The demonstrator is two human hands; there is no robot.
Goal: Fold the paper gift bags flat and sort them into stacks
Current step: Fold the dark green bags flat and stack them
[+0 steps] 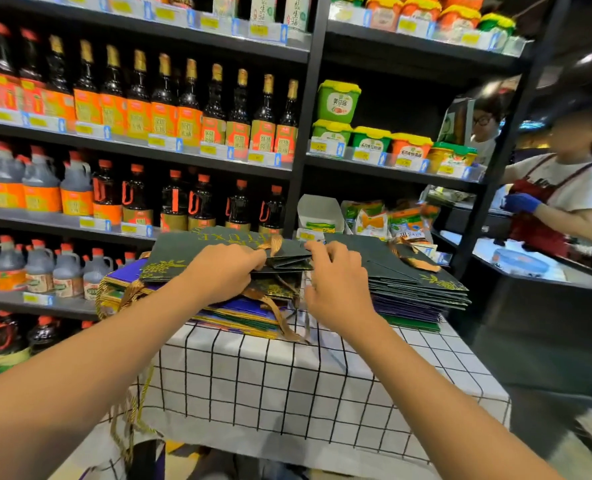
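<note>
Both hands work a dark green gift bag point(218, 252) atop the left stack point(225, 315) at the worktop's point(287, 382) far edge; left hand point(223, 273) and right hand point(336, 282) fingers curl, pinching its folded end. The right stack point(419, 292) overhangs the far right corner. The checked cloth's near half lies bare; bottle shelves point(131, 161) stand close behind.

Matt paper bags point(197, 251), checked cloth tablecloth point(287, 382)
</note>
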